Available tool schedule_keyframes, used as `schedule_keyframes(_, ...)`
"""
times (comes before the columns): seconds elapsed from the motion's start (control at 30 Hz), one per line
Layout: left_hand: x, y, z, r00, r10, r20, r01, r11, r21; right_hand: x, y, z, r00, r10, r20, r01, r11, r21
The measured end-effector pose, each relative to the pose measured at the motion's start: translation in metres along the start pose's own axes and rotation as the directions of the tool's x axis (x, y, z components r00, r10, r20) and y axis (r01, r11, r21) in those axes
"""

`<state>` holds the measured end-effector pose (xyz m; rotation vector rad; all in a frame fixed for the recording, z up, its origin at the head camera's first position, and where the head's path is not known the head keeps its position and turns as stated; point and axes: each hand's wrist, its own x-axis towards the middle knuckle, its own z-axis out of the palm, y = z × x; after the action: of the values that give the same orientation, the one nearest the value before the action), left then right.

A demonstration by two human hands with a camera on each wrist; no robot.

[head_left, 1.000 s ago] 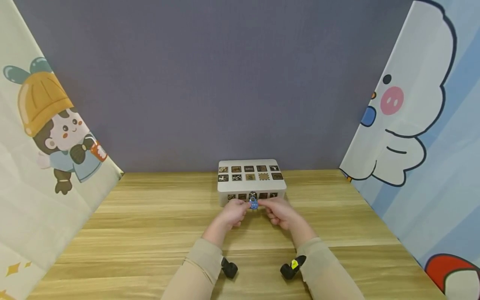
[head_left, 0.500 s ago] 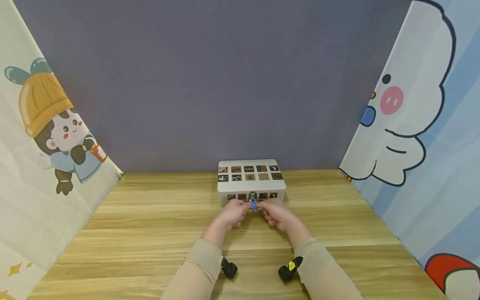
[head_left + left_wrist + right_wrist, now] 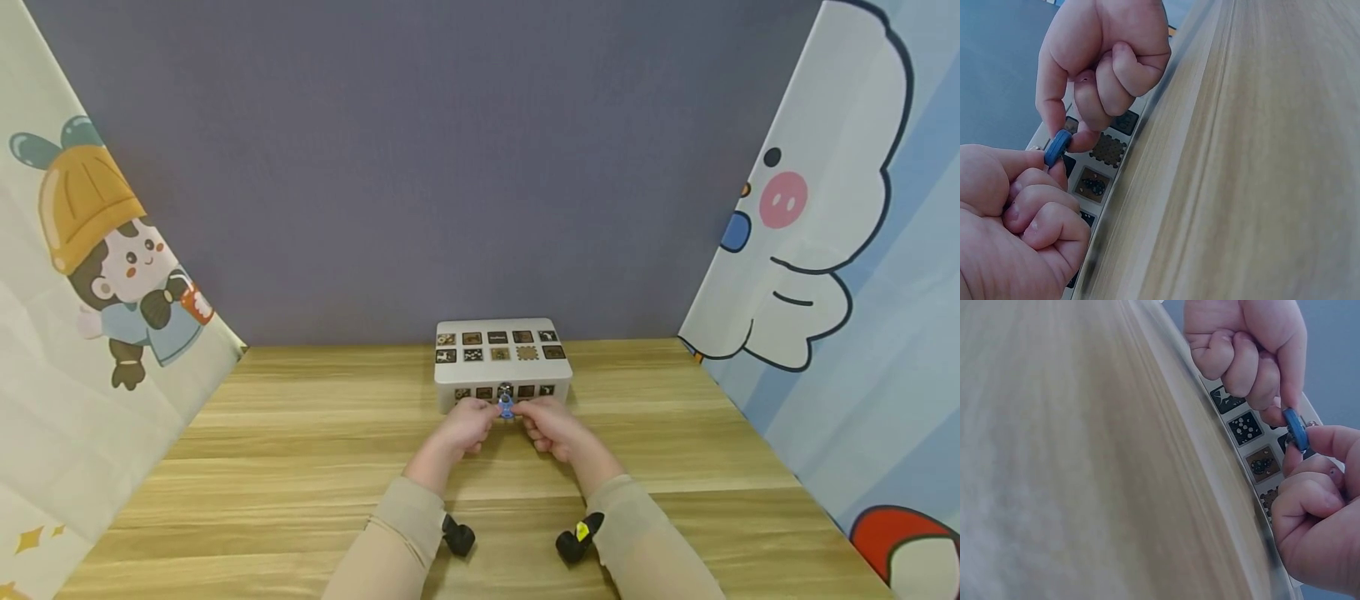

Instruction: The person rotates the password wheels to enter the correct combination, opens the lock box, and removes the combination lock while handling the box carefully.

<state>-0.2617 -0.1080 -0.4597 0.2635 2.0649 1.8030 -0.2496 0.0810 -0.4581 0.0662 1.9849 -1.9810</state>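
A small blue padlock (image 3: 506, 407) hangs at the metal clasp (image 3: 506, 389) on the front of a white box (image 3: 495, 372) patterned with little square pictures. My left hand (image 3: 467, 425) pinches the padlock's left edge between thumb and index finger. From the opposite side, the thumb and index finger of my right hand (image 3: 558, 429) pinch its right edge. Both wrist views show the padlock (image 3: 1058, 148) edge-on between the two pairs of fingertips, the other fingers curled into the palms. The box lid is down. Markings on the padlock are too small to read.
The box stands at the back of a wood-grain table (image 3: 337, 467), close to a grey-blue panel (image 3: 450, 167). Cartoon-printed curtains hang on the left (image 3: 45, 350) and the right (image 3: 862, 350). Black wrist devices sit by both sleeves.
My right hand and forearm have shifted slightly inward to the left, and the padlock's face has tilted a little. My left hand and the box stay where they were.
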Motion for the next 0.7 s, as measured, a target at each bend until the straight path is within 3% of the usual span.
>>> schedule_keyframes(0.7,0.0005,0.0003,0.0002,1.0,-0.002,0.003,0.002,1.0,0.011,-0.0004,-0.0005,-0.0012,1.0,0.007,0.009,-0.007,1.0,-0.01)
